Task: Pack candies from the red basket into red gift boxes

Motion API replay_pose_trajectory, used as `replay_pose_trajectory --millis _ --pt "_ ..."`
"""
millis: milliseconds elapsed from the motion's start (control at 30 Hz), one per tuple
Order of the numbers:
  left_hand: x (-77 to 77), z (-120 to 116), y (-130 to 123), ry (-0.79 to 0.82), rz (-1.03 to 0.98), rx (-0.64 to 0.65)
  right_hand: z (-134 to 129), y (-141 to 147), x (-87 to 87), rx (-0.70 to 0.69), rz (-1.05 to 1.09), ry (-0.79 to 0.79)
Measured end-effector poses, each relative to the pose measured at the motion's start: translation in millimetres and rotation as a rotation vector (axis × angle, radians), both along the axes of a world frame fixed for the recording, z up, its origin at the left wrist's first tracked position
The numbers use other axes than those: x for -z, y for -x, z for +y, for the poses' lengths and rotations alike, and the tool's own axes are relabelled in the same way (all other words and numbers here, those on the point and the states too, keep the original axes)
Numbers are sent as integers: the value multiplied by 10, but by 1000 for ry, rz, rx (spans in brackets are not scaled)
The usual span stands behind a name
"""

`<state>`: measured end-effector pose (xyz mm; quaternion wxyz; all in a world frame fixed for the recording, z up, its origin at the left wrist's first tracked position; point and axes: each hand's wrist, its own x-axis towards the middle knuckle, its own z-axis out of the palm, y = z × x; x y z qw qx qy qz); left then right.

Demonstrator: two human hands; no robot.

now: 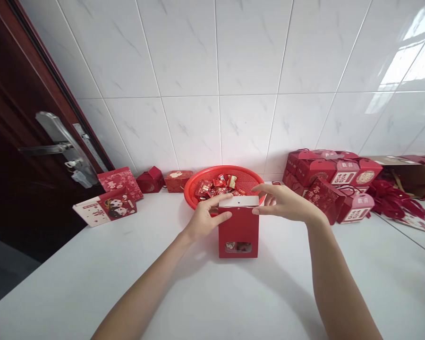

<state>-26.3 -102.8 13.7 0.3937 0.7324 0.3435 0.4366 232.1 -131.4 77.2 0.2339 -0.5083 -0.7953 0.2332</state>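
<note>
A red paper gift box [238,226] stands upright on the white table in front of me. Wrapped pieces show through a small clear window low on its front. Its white-sided top flap [239,201] is folded over, with a small hole in it. My left hand [203,218] grips the upper left edge, thumb on the front and fingers along the flap. At the upper right edge, my right hand [285,202] is closed on the box, thumb in front and fingertips behind the flap.
Behind the box, a red plastic basket [189,192] holds wrapped candies [217,189]. Stacked red gift boxes [315,172] and dark red ribbons [393,191] lie to the right. Several cards and boxes [116,208] stand at the left, near a door handle [46,148]. A tiled wall backs the table.
</note>
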Motion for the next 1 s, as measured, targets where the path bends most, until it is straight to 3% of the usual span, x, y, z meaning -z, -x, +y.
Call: replay_pose_trajectory --millis 200,367,633,1000 --pt "-156 -36 61 104 -253 -19 69 65 50 -119 191 6" --pt "-250 -96 83 112 -319 -26 79 159 58 -195 378 53" --pt "-276 -141 40 -7 -264 -83 111 193 71 -247 515 107" --pt "-236 -147 41 -94 -141 -159 4 146 1 -276 469 146"
